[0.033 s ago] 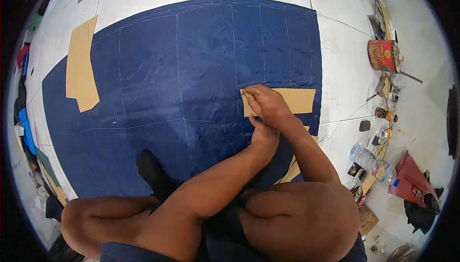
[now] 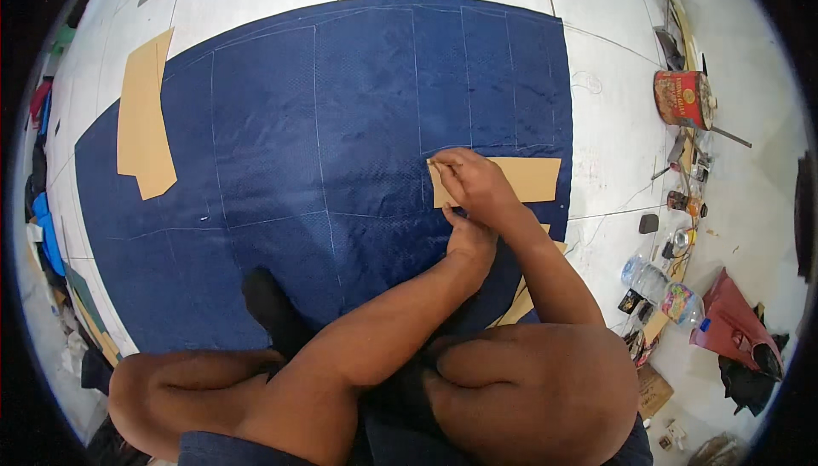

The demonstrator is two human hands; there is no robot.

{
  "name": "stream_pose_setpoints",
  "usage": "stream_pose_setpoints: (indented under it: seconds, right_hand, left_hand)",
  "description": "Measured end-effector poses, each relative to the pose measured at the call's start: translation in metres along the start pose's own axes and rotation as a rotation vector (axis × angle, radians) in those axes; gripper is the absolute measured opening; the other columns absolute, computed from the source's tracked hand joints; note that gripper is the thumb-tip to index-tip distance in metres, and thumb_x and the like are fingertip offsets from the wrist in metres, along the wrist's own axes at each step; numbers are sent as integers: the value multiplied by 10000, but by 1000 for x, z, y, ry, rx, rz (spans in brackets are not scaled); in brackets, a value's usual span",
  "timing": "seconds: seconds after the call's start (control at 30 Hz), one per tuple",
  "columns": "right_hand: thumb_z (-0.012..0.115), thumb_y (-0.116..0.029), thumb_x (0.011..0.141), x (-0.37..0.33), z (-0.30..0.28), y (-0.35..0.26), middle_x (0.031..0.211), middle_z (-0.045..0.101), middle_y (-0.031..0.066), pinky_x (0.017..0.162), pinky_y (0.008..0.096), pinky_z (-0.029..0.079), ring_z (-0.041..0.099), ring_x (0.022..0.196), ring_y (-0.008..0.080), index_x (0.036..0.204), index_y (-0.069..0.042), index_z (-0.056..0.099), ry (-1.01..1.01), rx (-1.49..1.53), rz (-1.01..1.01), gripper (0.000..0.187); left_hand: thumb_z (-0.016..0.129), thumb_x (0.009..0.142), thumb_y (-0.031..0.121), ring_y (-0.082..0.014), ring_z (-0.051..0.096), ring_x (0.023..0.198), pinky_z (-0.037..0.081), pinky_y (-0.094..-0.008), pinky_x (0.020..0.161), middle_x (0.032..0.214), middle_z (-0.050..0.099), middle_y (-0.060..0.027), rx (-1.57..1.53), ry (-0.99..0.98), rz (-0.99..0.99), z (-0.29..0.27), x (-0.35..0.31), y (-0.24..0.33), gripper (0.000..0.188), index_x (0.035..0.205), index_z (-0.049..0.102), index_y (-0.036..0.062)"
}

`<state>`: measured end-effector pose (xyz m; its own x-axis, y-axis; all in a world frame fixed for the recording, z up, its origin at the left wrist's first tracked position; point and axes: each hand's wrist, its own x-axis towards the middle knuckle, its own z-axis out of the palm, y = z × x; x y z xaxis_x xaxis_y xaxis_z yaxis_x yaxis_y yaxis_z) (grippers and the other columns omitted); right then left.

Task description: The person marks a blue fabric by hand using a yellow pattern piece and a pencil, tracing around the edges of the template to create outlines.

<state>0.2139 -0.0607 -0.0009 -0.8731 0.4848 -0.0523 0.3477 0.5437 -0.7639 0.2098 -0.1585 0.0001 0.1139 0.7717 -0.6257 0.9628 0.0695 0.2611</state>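
Observation:
A large dark blue cloth (image 2: 366, 125) lies spread on the floor, crossed by thin white drawn lines. On its right part rests a tan rectangular card pattern piece (image 2: 532, 179). My right hand (image 2: 477, 183) is over the left end of this piece, its fingers pinched together at the top left corner; whatever they hold is too small to make out. Just below it, my left hand (image 2: 471, 240) crosses under the right wrist. Its thumb stretches onto the card's lower edge, and its other fingers are mostly hidden beneath the right hand.
Another tan card piece (image 2: 146, 125) lies at the cloth's left edge. More card (image 2: 520, 304) shows beside my right knee. Along the right stand a rusty red tin (image 2: 682, 100), plastic bottles (image 2: 660, 287) and a dark red bag (image 2: 733, 321). My black-socked foot (image 2: 271, 304) rests on the cloth.

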Motion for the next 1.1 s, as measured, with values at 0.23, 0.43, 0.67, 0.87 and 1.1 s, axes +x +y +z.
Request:
stream_pose_setpoints:
  seconds: [0.23, 0.43, 0.67, 0.87, 1.1]
  right_hand:
    - [573, -163, 982, 2, 1, 2, 1129, 707, 159, 888, 424, 559, 688, 1037, 342, 1139, -11, 666, -13, -10, 48, 237]
    - [575, -169, 981, 0, 1, 5, 1115, 704, 156, 891, 410, 559, 687, 1035, 337, 1143, -25, 665, 8, -10, 44, 235]
    - [600, -115, 961, -10, -9, -1, 1115, 696, 154, 853, 409, 562, 697, 996, 327, 1127, -25, 667, 50, 39, 30, 201]
    - [630, -119, 943, -17, -18, -10, 1039, 712, 152, 834, 405, 565, 704, 945, 331, 1076, -21, 680, 119, 64, 3, 172]
    - [635, -157, 937, -24, -14, -5, 1003, 718, 152, 818, 404, 564, 704, 932, 329, 1040, -22, 688, -61, 15, 11, 178]
  left_hand:
    - [521, 988, 354, -339, 354, 1474, 266, -706, 1125, 1592, 374, -159, -14, -108, 25, -6, -1, -1, 625, 1532, 397, 73]
    - [537, 980, 341, -338, 378, 1460, 271, -711, 1119, 1594, 372, -161, -19, -76, -4, -8, -1, 2, 632, 1533, 394, 71]
    - [545, 978, 355, -341, 355, 1474, 277, -698, 1127, 1604, 351, -165, -33, -124, 29, -12, -2, -2, 655, 1548, 368, 83]
    - [529, 989, 348, -391, 330, 1475, 281, -699, 1120, 1598, 348, -190, -10, -93, 39, -9, -1, -1, 633, 1538, 384, 70]
    - [533, 974, 365, -503, 309, 1443, 271, -696, 1116, 1574, 348, -250, 52, -21, -12, 2, -1, 5, 629, 1498, 443, 29]
